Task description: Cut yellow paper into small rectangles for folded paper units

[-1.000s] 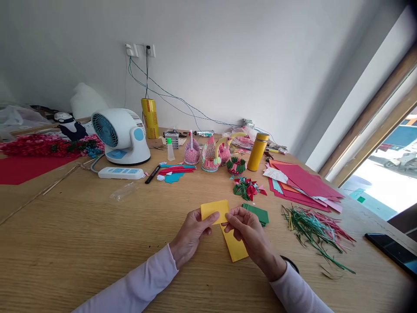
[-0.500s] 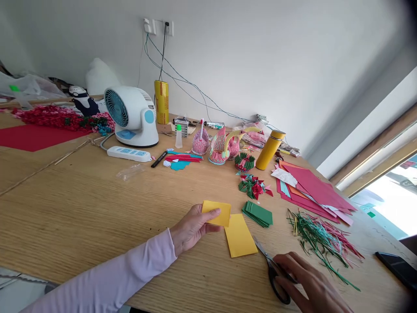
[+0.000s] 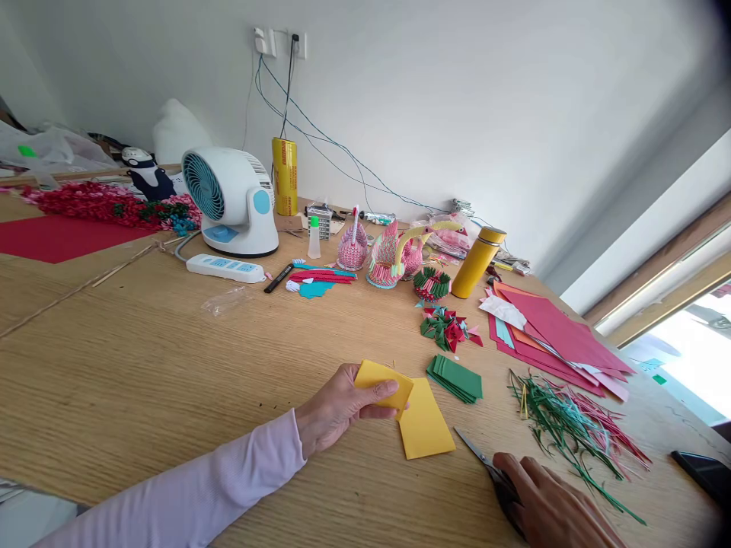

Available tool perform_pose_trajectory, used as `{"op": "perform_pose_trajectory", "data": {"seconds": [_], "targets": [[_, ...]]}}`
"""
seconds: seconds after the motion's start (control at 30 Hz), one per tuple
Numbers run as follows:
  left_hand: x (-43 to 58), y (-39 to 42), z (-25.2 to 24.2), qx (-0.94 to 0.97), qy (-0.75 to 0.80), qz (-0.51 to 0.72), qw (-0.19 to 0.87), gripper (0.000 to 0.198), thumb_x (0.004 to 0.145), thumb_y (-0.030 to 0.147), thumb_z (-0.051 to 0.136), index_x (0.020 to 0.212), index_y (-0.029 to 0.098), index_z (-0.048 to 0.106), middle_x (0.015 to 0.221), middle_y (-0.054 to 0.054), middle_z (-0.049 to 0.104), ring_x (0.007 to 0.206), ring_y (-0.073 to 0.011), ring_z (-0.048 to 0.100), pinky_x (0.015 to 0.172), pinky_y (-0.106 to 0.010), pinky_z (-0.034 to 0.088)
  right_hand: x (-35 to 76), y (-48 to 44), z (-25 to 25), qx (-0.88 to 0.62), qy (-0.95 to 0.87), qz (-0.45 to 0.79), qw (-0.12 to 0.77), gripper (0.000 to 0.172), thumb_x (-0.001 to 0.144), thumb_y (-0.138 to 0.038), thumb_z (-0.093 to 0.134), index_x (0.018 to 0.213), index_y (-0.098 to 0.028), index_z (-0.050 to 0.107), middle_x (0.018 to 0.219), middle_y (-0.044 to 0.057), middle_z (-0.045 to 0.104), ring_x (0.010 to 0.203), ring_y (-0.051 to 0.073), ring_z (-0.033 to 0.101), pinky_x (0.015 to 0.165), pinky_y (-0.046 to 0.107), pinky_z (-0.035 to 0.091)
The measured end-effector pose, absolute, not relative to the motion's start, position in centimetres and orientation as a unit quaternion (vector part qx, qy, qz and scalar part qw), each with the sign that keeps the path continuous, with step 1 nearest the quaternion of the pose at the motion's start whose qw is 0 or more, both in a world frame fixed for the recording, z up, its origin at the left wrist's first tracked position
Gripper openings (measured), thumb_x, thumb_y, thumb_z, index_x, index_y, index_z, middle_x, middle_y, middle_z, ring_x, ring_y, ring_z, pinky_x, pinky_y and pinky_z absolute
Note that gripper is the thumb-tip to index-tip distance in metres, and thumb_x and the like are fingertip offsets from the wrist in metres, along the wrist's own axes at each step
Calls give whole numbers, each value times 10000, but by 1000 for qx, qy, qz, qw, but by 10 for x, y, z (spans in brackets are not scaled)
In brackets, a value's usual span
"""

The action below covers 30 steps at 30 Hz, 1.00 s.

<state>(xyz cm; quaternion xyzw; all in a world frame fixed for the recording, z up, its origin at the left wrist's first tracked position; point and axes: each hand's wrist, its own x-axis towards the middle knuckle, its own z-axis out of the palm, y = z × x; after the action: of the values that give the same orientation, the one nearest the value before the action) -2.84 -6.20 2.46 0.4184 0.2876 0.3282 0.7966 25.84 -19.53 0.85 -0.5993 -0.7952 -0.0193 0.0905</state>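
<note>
The right hand (image 3: 551,506) has been moved from the yellow paper (image 3: 426,426) onto the scissors (image 3: 477,450), lower right; its grip cannot be told. The paper's folded end is kept pinched by the left hand (image 3: 336,407).

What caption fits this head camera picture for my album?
Left hand pinches folded yellow paper while right hand covers the scissors handles on a wooden table.

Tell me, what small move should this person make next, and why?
Probably lift the scissors and bring them to the yellow paper: the right hand is closed over their handles, the blades point towards the sheet, and the left hand pinches its folded end.
</note>
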Motion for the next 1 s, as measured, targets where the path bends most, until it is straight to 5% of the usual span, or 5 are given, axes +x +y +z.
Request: {"op": "perform_pose_trajectory", "data": {"seconds": [0.2, 0.37, 0.6, 0.8, 1.0], "targets": [[-27, -66, 31, 419, 295, 318, 798, 325, 681, 328, 773, 936, 137, 707, 966, -73, 713, 830, -162, 666, 667, -224, 533, 290, -187, 20, -648, -691, 268, 177, 294, 742, -210, 594, 1021, -297, 579, 705, 41, 686, 579, 212, 654, 485, 275, 489], [-23, -70, 38, 424, 290, 294, 806, 365, 686, 358, 761, 965, 129, 705, 965, -100, 715, 859, -186, 662, 656, -231, 532, 261, -180, 58, -569, -527, 545, 319, 430, 770, -457, 656, 1143, -290, 521, 882, 100, 712, 812, 257, 665, 644, 340, 499], [-19, -75, 37, 444, 289, 298, 794, 334, 725, 354, 732, 961, 120, 702, 985, -113, 709, 881, -205, 664, 676, -246, 545, 194, -151, 59, -565, -533, 464, 426, 374, 642, -393, 780, 934, -249, 596, 630, -24, 568, 545, 140, 498, 499, 251, 372], [-22, -76, 38, 461, 304, 303, 777, 349, 723, 358, 729, 976, 118, 710, 957, -117, 716, 848, -212, 668, 647, -246, 544, 199, -147, 72, -588, -708, 282, 270, 193, 768, -371, 653, 919, -256, 616, 722, -1, 643, 611, 158, 542, 531, 257, 394], [-20, -80, 43, 487, 286, 288, 773, 291, 762, 345, 694, 938, 116, 723, 898, -111, 726, 813, -198, 675, 635, -228, 539, 214, -161, 80, -585, -773, 189, 159, 375, 753, -380, 683, 1118, -307, 630, 817, 11, 691, 739, 200, 635, 669, 278, 480]]}}
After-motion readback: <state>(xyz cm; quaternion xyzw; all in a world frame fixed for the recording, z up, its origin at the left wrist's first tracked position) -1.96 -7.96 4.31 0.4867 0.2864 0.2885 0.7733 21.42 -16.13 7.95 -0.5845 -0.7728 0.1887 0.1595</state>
